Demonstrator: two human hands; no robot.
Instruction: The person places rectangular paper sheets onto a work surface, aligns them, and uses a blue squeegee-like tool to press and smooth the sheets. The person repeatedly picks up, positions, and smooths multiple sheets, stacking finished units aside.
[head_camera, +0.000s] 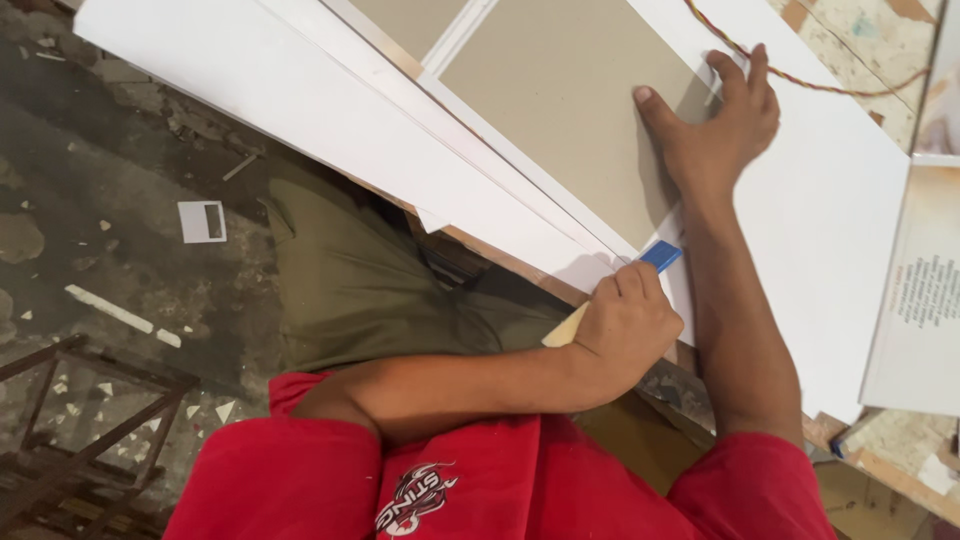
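Gripping a blue-tipped tool (655, 258) at the worktop's (850, 230) near edge, the left hand (625, 325) is clenched; the right hand (715, 130) lies released, flat on brown board (570, 110).

Looks like a small workshop, probably for cutting board or framing. Big white flat boards (330, 130) stacked over a rough wooden workbench edge (520, 268), grey-brown cardboard sheet (570, 110) on top, stained concrete floor (100, 180) littered with white paper offcuts (110, 308), rusty metal frame (80, 440) nearby.
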